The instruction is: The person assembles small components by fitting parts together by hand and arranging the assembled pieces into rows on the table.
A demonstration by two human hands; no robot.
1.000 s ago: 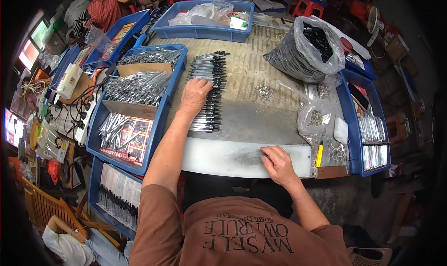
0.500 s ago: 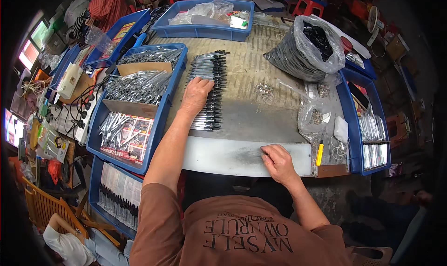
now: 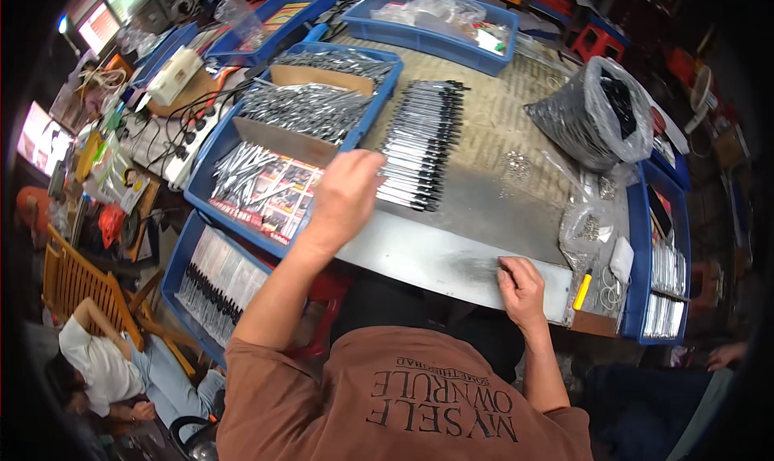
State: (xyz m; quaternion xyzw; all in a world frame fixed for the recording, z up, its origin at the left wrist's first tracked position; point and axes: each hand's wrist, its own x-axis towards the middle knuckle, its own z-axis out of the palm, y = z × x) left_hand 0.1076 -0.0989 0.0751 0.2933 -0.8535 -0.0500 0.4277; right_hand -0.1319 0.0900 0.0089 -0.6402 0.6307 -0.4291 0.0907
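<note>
My left hand [image 3: 348,193], its fingers curled, is just left of the near part of a long row of pens [image 3: 421,142] on the table. The pens lie side by side, silvery with black ends at the right. Whatever the left fingers may hold is hidden. My right hand [image 3: 522,292] rests closed at the near edge of the pale strip [image 3: 403,239], with nothing showing in it. Left of the row stands a blue bin [image 3: 385,98] divided by cardboard, full of loose silvery pen parts; its near section holds fewer, on printed paper.
At the right are a plastic bag of black parts [image 3: 592,118], small metal parts [image 3: 518,167], a yellow-handled tool [image 3: 582,292] and a blue tray [image 3: 639,243]. Another blue tray [image 3: 504,67] stands at the back. A lower tray with pens [image 3: 173,277] is at the left; a seated person [image 3: 121,356] is beyond.
My left hand has come off the row of pens, back towards me and to its left side. The right hand stays at the strip's edge, fingers more curled. The whole view has turned.
</note>
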